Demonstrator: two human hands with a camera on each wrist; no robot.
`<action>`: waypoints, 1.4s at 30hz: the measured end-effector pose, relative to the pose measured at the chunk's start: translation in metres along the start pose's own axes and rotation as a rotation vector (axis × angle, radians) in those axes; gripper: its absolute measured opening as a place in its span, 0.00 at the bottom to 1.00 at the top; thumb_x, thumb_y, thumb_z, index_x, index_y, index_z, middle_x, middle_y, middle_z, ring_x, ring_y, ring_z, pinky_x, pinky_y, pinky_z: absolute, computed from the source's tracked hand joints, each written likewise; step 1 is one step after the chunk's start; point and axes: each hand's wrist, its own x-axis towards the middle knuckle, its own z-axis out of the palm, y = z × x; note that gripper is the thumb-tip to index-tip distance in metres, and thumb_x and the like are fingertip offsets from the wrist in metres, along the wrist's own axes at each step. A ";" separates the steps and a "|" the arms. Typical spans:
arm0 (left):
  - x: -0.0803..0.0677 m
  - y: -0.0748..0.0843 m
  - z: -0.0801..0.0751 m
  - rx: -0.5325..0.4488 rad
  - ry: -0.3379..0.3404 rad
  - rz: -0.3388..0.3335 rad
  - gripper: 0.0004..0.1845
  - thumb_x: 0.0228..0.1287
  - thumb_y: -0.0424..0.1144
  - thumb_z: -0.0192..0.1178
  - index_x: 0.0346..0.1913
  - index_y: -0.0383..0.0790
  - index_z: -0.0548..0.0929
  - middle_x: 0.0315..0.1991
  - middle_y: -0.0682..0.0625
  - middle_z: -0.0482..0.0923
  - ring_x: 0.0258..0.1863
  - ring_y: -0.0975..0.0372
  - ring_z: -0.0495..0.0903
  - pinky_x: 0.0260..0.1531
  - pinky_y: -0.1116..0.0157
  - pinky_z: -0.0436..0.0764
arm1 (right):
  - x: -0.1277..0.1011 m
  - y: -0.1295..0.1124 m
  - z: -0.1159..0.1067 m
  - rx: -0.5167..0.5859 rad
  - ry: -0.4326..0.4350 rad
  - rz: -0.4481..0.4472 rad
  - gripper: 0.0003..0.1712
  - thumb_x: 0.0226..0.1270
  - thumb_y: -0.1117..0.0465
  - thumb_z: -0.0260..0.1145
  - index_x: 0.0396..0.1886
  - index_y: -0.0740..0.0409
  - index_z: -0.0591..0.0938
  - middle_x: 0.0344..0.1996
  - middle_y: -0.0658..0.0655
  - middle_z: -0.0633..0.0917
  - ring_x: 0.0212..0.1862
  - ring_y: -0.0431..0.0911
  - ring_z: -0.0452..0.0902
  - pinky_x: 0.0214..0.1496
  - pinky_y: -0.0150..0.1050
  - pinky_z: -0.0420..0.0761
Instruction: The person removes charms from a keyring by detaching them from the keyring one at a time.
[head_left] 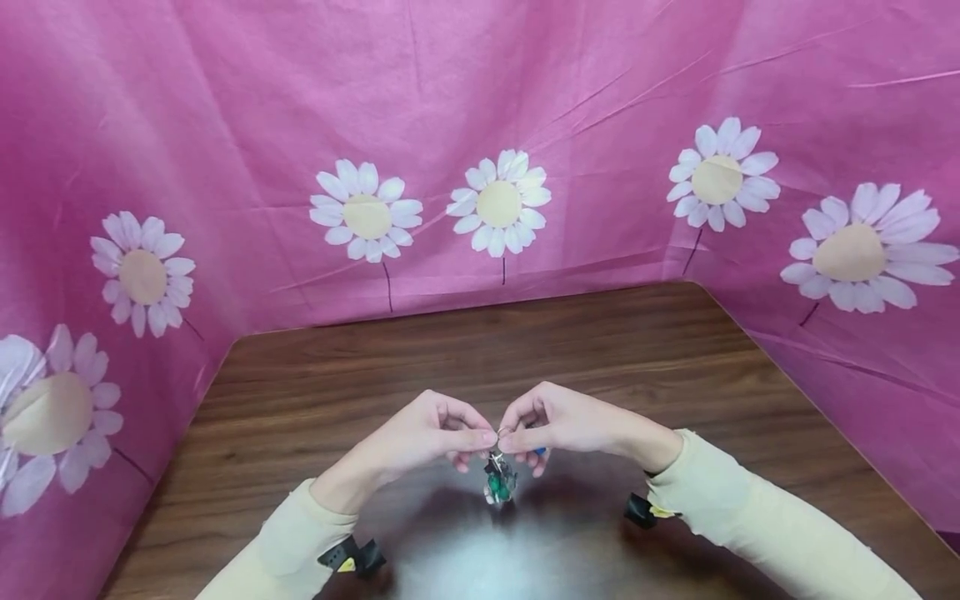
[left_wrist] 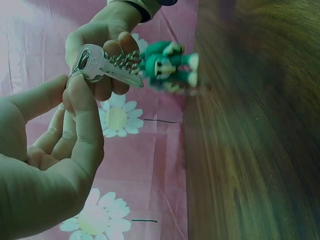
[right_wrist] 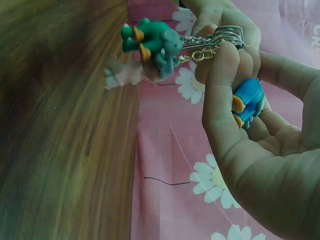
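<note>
Left hand (head_left: 427,427) and right hand (head_left: 558,419) pinching silver metal ring (right_wrist: 231,34), flat silver key (left_wrist: 114,71) hanging lengthwise, blade toward brown wooden surface (head_left: 480,350), green plastic figurine (left_wrist: 162,65) beside.

Daisy-printed cloth (head_left: 247,100) around a wood-grain bench (head_left: 600,333)

The pink cloth hangs beyond the bench's far edge and along both its sides, creased in places. Six white daisies (head_left: 498,204) with pale yellow centres show on it in the head view: two on the left, two in the middle, two on the right. Thin dark stems (head_left: 387,287) run down from them. The bench is brown with darker streaks, and a pale glare (head_left: 480,567) lies on its near part.
</note>
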 end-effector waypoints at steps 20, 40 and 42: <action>-0.004 -0.011 0.001 -0.039 0.107 0.056 0.14 0.65 0.39 0.71 0.49 0.35 0.87 0.41 0.43 0.87 0.39 0.53 0.86 0.38 0.56 0.88 | 0.005 0.002 0.005 0.285 0.229 0.003 0.14 0.70 0.61 0.69 0.45 0.71 0.83 0.27 0.55 0.82 0.24 0.42 0.78 0.33 0.40 0.87; -0.002 -0.012 0.008 0.083 0.052 0.242 0.13 0.77 0.40 0.57 0.52 0.34 0.84 0.41 0.47 0.87 0.44 0.58 0.86 0.53 0.61 0.82 | 0.005 -0.006 0.004 0.369 0.265 -0.022 0.06 0.70 0.63 0.68 0.42 0.62 0.86 0.26 0.55 0.83 0.24 0.41 0.79 0.33 0.41 0.88; -0.003 -0.011 0.008 0.075 0.046 0.234 0.15 0.80 0.42 0.53 0.51 0.33 0.84 0.41 0.46 0.87 0.44 0.58 0.85 0.54 0.60 0.82 | 0.005 -0.006 0.005 0.370 0.265 -0.012 0.09 0.70 0.63 0.68 0.43 0.65 0.85 0.27 0.55 0.83 0.24 0.41 0.79 0.33 0.41 0.88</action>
